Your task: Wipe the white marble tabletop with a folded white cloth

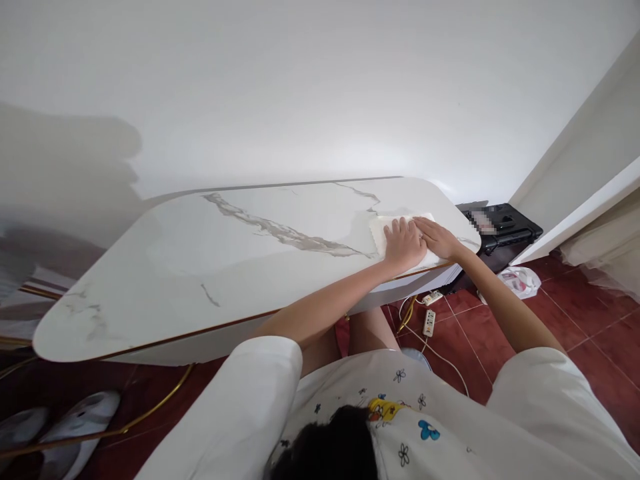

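A white cloth (400, 223) lies flat on the right end of a white marble table (210, 267), close to its near edge. My left hand (403, 244) rests on the cloth with its fingers stretched out and pressed down. My right hand (436, 238) lies flat beside it on the cloth's right part, fingers extended toward the left hand. Both hands touch the cloth and each other.
A black case (503, 225) sits on the red tiled floor past the table's right end. A power strip (429, 322) with white cables and a plastic bag (520, 280) lie below. White slippers (75, 423) are at the lower left. A white wall stands behind.
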`<state>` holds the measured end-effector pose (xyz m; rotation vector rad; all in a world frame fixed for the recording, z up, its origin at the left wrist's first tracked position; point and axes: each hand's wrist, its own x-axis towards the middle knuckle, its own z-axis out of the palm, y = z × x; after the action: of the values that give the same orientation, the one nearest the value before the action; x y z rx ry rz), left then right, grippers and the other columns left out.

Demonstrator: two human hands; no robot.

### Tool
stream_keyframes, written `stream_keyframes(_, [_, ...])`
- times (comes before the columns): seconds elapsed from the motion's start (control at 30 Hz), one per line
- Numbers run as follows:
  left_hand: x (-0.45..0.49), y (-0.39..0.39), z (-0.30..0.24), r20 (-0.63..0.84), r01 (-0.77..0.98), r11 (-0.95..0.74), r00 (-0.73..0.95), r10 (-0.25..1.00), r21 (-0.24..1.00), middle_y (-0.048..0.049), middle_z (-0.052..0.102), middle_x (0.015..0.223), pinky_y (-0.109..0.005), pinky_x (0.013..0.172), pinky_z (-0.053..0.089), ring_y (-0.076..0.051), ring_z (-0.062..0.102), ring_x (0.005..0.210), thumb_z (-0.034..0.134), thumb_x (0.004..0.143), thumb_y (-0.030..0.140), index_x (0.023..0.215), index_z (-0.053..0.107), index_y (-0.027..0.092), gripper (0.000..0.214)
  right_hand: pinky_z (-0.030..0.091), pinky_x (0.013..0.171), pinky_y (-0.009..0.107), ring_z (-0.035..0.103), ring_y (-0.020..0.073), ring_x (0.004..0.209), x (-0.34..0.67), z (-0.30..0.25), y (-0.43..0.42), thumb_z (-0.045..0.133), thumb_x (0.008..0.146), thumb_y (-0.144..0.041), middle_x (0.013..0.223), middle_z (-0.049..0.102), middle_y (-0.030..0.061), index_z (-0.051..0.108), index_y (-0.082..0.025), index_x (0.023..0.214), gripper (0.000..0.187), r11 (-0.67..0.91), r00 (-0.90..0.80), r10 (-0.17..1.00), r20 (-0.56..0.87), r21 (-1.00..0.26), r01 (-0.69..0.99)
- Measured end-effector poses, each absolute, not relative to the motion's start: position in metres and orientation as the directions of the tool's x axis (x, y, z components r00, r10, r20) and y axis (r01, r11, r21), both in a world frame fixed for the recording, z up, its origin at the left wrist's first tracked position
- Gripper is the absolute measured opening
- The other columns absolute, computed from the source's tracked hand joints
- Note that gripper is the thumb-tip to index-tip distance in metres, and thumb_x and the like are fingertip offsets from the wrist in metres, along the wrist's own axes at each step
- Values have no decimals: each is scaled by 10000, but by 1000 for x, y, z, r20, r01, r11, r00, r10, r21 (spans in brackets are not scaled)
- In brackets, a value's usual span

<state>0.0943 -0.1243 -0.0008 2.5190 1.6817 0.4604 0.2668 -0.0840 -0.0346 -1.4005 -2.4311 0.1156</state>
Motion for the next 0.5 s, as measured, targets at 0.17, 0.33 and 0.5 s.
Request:
stream_keyframes(0.17, [95, -106, -1, 215, 889, -388, 340, 915, 244, -177, 456, 1491, -532, 1146, 295, -335, 370, 1388, 320, 964, 302, 1407, 476, 112, 507, 302, 1232, 530, 373, 268, 1463, 268, -37, -62, 299, 1004, -406, 1552, 460, 43, 439, -240, 1507, 548, 518, -462, 846, 265, -211, 829])
stream_keyframes(0.33, [91, -82, -1, 223, 891, -372, 320, 921, 259, -159, 483, 1455, -511, 1137, 295, -322, 385, 1367, 321, 964, 292, 1370, 497, 140, 467, 302, 1231, 528, 378, 274, 1460, 260, -36, -36, 305, 987, -368, 1558, 451, 62, 444, -205, 1501, 558, 512, -460, 851, 253, -202, 835])
stream_keyframes(0.5, [81, -50, -3, 242, 887, -365, 303, 922, 282, -162, 505, 1428, -505, 1127, 300, -324, 397, 1350, 321, 967, 288, 1353, 509, 138, 455, 297, 1232, 511, 368, 270, 1465, 241, -30, -7, 313, 954, -306, 1569, 431, 81, 457, -168, 1489, 571, 450, -406, 887, 221, -213, 867])
